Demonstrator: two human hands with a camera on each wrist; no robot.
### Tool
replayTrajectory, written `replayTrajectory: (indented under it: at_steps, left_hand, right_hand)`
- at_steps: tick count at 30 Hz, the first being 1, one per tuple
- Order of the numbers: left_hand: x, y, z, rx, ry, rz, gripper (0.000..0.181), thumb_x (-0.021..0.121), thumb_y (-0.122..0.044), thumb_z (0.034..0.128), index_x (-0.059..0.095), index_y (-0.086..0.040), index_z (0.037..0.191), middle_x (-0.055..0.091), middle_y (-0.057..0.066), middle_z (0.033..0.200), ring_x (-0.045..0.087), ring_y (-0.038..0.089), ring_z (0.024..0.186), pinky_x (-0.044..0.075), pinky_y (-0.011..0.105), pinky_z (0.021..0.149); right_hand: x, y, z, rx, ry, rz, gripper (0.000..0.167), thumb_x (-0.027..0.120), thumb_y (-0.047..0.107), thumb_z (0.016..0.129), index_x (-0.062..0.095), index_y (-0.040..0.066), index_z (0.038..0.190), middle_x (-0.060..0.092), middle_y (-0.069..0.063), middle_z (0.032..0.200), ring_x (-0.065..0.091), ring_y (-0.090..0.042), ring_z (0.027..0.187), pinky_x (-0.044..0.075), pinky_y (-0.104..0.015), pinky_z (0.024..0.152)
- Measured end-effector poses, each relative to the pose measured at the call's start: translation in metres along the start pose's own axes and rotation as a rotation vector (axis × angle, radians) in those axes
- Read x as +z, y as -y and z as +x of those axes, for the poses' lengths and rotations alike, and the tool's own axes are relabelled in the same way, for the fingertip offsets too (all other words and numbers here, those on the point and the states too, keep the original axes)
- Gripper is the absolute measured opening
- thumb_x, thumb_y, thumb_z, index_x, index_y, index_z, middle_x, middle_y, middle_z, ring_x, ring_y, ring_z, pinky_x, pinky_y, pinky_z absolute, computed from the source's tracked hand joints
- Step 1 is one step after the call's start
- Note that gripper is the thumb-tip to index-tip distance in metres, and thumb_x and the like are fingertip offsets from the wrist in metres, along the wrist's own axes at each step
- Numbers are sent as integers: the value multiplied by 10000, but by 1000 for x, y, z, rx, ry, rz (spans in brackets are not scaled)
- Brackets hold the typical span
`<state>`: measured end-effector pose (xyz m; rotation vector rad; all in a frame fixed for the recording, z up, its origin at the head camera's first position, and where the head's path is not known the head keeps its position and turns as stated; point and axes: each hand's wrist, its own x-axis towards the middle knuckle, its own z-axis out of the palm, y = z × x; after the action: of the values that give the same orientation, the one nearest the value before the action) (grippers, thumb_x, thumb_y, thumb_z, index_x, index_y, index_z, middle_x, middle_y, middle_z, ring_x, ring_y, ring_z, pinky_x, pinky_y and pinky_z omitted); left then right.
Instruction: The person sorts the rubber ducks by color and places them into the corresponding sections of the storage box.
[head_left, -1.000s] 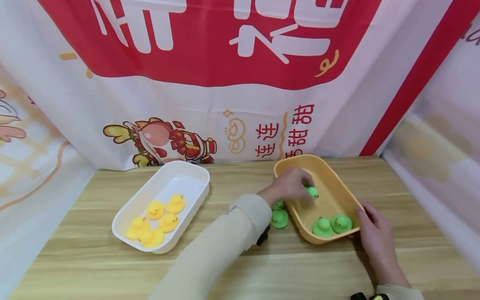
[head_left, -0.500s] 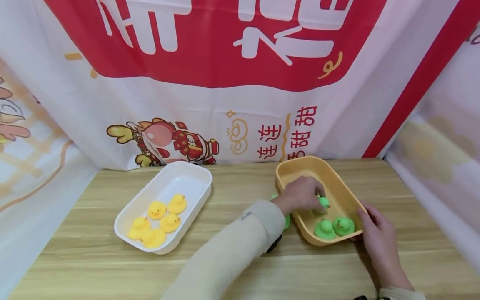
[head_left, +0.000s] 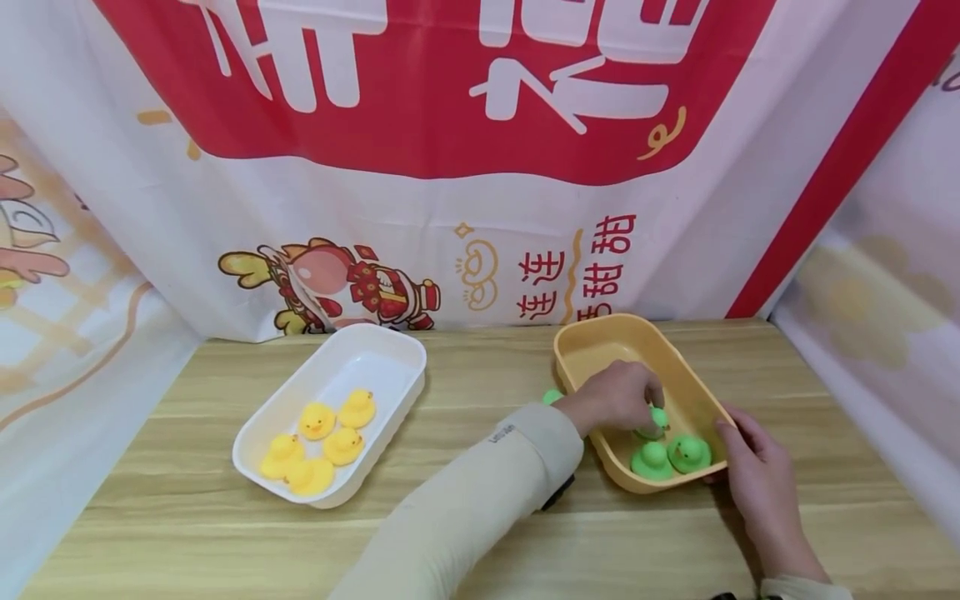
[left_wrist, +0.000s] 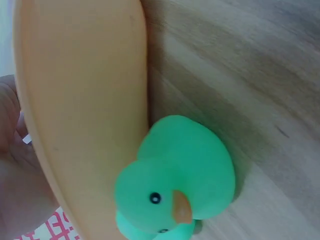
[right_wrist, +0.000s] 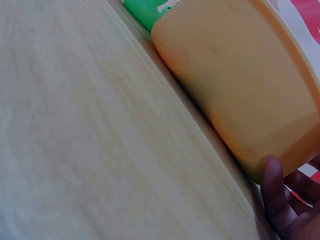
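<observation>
Inside the orange plastic bin, near its lower end, my left hand pinches a green rubber duck. Two more green ducks, one of them this duck, lie in the bin just below it. My right hand grips the bin's right side, thumb at the rim; the right wrist view has its fingers at the bin's corner. In the left wrist view, a green duck rests on the table against the bin's outer wall, with part of another green duck showing behind it.
A white bin with several yellow rubber ducks stands to the left on the wooden table. A printed red and white cloth hangs behind the table, and more cloth hangs at both sides.
My left hand, holding the green duck, has moved down and right within the orange bin towards the two ducks there. My right hand keeps its grip on the bin.
</observation>
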<state>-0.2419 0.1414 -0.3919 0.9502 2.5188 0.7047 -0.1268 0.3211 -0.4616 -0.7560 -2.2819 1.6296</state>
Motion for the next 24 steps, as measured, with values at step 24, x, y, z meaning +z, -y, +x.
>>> replayTrajectory:
  at_steps: [24]
  left_hand:
    - [-64, -32, -44, 134, -157, -716, 285, 827, -316, 957, 791, -220, 1222, 750, -195, 1070, 657, -29, 1005, 569, 178, 891]
  right_hand:
    - [0, -2, 1, -3, 10, -11, 491, 546, 381, 1113, 587, 123, 1529, 591, 307, 928, 650, -83, 620, 604, -275, 563]
